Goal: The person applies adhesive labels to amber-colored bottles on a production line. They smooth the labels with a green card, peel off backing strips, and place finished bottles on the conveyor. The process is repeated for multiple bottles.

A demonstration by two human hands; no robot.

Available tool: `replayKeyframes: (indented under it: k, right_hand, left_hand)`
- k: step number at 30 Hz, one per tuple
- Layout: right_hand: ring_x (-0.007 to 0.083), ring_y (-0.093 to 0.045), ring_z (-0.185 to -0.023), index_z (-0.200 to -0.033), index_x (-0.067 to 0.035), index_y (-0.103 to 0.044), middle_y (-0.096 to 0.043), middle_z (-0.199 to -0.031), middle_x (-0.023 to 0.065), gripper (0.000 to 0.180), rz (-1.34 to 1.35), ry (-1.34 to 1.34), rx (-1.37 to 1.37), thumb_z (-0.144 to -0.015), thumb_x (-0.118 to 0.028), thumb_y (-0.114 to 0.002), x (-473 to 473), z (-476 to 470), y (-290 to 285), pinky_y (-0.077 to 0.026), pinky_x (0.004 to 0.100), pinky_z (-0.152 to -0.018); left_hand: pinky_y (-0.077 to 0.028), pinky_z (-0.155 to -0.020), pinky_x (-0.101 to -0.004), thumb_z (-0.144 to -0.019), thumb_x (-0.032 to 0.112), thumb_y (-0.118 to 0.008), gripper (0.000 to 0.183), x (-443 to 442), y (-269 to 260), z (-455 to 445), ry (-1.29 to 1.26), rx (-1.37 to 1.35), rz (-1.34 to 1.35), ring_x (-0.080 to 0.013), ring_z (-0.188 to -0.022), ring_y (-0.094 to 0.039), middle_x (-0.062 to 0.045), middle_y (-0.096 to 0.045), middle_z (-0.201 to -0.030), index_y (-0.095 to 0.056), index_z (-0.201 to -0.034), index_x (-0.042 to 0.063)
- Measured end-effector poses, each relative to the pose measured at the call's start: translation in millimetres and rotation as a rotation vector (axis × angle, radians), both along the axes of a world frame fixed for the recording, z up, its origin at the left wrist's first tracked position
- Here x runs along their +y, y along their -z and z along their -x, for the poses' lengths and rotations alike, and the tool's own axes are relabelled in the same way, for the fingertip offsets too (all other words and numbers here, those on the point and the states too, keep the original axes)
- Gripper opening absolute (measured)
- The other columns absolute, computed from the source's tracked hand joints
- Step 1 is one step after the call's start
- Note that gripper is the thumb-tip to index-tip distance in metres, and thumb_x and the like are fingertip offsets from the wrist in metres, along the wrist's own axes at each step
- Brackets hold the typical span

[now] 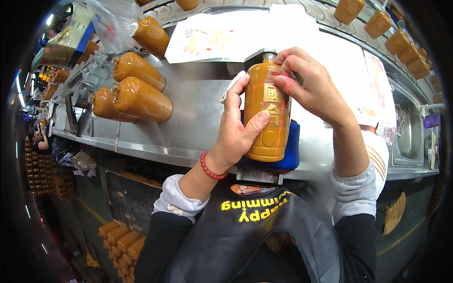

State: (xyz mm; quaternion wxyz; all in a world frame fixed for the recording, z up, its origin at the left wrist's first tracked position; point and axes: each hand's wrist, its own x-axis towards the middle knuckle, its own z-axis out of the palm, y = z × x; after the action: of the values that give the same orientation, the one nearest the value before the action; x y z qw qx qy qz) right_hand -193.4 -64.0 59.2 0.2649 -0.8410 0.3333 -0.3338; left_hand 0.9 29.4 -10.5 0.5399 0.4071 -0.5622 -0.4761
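An amber-brown glass bottle (pixel 256 138) with raised gold characters lies tilted before me, its clear neck (pixel 269 56) pointing away. My left hand (pixel 239 122) is wrapped around its left side, the thumb pressing its front. At the bottle's upper right, my right hand (pixel 306 83) has its thumb beside a small red decal (pixel 275 74) and its fingers bent near the neck. Whether a thin film is between those fingers cannot be made out. Under the bottle is a blue cloth pad (pixel 292 148) on a metal support (pixel 260 175). Red light lines cross the bottle and right hand.
Several brown bottles (pixel 143 99) stand at the left of the steel bench (pixel 191 116). White decal sheets (pixel 244 32) lie behind the work. At right is a steel sink (pixel 407 123). A conveyor (pixel 320 12) carries bottles along the back; more bottles (pixel 124 242) are stacked low left.
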Motion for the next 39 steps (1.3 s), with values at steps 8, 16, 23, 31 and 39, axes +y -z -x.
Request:
replayKeyframes:
  k: [8,16,23,31,39]
  right_hand:
    - [0.0230,-0.063,-0.096,-0.085,0.000,-0.055,-0.062,-0.109,0.0125,0.021,0.030,0.003,-0.011,-0.093,-0.012,-0.071,-1.0,-0.1,2.1,-0.054,0.0328,-0.082]
    - [0.0235,-0.063,-0.094,-0.087,0.000,-0.057,-0.062,-0.107,0.0119,0.020,0.021,-0.009,-0.053,-0.093,-0.013,-0.070,-1.4,-0.9,5.7,-0.054,0.0340,-0.081]
    - [0.0228,-0.063,-0.099,-0.087,-0.001,-0.057,-0.062,-0.109,0.0126,0.019,-0.002,-0.005,-0.032,-0.094,-0.013,-0.070,-1.2,0.1,3.8,-0.053,0.0334,-0.086]
    - [0.0227,-0.063,-0.098,-0.086,-0.001,-0.056,-0.062,-0.108,0.0131,0.018,-0.032,-0.005,-0.063,-0.094,-0.011,-0.068,-0.8,-1.6,3.8,-0.053,0.0333,-0.085]
    - [0.0271,-0.064,-0.088,-0.085,0.000,-0.059,-0.062,-0.101,0.0139,0.021,0.048,0.015,-0.117,-0.093,-0.016,-0.069,-2.6,-3.2,9.2,-0.053,0.0355,-0.077]
  left_hand:
    - [-0.026,-0.121,-0.0427,-0.099,0.030,-0.065,0.075,-1.0,0.8,1.4,-0.015,-0.027,0.035,-0.0325,-0.145,-0.032,-0.023,-0.031,-0.153,-0.026,-0.152,-0.005]
    - [-0.026,-0.121,-0.0424,-0.100,0.031,-0.063,0.073,-1.1,0.4,4.1,-0.019,-0.028,0.077,-0.0318,-0.145,-0.032,-0.023,-0.032,-0.153,-0.027,-0.152,-0.006]
    - [-0.032,-0.115,-0.0427,-0.100,0.032,-0.065,0.064,-20.1,0.4,-2.1,-0.086,0.026,0.071,-0.0309,-0.134,-0.044,-0.024,-0.047,-0.141,-0.038,-0.143,-0.006]
    - [-0.034,-0.113,-0.0418,-0.099,0.026,-0.067,0.057,-31.4,-1.1,4.2,-0.106,0.032,0.019,-0.0289,-0.129,-0.047,-0.023,-0.048,-0.135,-0.039,-0.137,-0.005]
    - [-0.040,-0.105,-0.0376,-0.101,0.025,-0.064,0.054,-33.4,-1.5,3.2,-0.106,-0.022,0.017,-0.0229,-0.121,-0.050,-0.020,-0.051,-0.131,-0.036,-0.138,-0.003]
